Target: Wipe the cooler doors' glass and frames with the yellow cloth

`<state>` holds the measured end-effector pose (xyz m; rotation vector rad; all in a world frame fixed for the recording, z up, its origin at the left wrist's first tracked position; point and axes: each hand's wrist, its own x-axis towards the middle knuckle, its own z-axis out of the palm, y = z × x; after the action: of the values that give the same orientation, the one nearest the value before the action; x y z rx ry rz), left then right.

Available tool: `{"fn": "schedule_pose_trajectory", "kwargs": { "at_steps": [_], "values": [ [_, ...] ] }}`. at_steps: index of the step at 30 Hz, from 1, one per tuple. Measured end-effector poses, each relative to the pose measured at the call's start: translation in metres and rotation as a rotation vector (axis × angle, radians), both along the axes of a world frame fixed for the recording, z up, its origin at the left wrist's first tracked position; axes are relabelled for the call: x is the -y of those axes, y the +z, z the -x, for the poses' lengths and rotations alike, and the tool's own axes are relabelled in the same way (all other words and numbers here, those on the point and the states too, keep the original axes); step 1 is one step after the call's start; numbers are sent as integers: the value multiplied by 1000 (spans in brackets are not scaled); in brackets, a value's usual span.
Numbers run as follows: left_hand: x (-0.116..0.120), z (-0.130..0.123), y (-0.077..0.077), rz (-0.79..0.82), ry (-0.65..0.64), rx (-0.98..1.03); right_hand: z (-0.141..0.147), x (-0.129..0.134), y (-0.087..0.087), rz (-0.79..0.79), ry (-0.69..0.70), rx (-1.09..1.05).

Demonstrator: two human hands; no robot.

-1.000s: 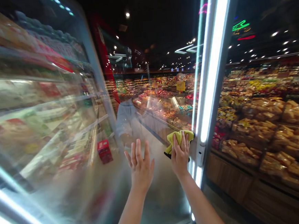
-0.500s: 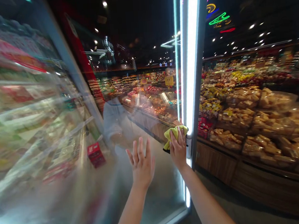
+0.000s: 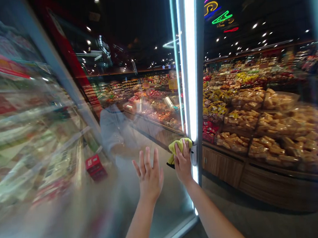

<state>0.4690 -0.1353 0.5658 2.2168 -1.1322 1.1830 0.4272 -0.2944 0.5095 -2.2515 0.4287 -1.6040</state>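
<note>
A glass door (image 3: 165, 202) with a bright light strip (image 3: 193, 68) along its edge stands in front of me, its lower part hazy. My right hand (image 3: 183, 164) presses a yellow cloth (image 3: 177, 147) against the glass beside that lit edge, fingers bent over the cloth. Some dark material shows under the cloth's lower left corner. To its left, my left hand (image 3: 149, 176) is raised with fingers spread and nothing in it. Whether its palm touches the glass I cannot tell. A faint reflection of a person shows in the pane.
Blurred shelves of packaged goods (image 3: 18, 144) fill the left side. A red box (image 3: 95, 167) appears low on the left. Beyond the door's right edge stands a wood-panelled display counter (image 3: 225, 165) heaped with bagged goods (image 3: 269, 125). Neon shapes (image 3: 222, 17) glow above.
The view has turned slightly right, so the door edge and counter sit further left. My right hand with the cloth shifts left in the picture and slightly down; my left hand stays nearly the same.
</note>
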Motion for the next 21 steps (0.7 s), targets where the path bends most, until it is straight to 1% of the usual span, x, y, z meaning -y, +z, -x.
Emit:
{"fn": "schedule_pose_trajectory", "kwargs": {
  "at_steps": [1,2,3,4,5,6,9,10,11,12,13,14,17,18,19,21],
  "values": [
    [-1,0,-1,-2,2,1,2,-4,-12,-15,4,-11],
    [-3,0,-1,-4,2,4,3,-6,-20,-27,13,-18],
    [-5,0,-1,-6,3,8,4,-7,-23,-37,21,-16],
    [-7,0,-1,-5,5,13,3,-7,-21,-42,29,-3],
    [-10,-1,0,-3,11,17,1,-7,-15,-45,34,17],
    [-12,-1,1,2,19,20,-2,-6,-4,-43,35,41],
    [-19,-3,4,16,47,23,-13,-11,38,-16,7,70],
    [-21,-3,5,17,56,23,-16,-15,48,0,-4,55],
    [-23,-3,5,16,63,22,-18,-20,55,20,-11,32],
    [-25,-4,5,14,70,21,-19,-25,57,45,-11,2],
    [-27,-4,5,14,77,19,-18,-29,54,79,1,-31],
    [-30,-4,4,17,85,18,-16,-32,47,123,23,-63],
    [-40,-5,0,31,114,14,-8,-27,22,231,92,-78],
    [-45,-5,-1,32,125,11,-7,-23,17,220,92,-36],
    [-50,-6,-2,33,136,9,-7,-19,16,185,76,17],
    [-61,-7,-3,40,161,11,-14,-17,24,76,15,120]
  ]
}}
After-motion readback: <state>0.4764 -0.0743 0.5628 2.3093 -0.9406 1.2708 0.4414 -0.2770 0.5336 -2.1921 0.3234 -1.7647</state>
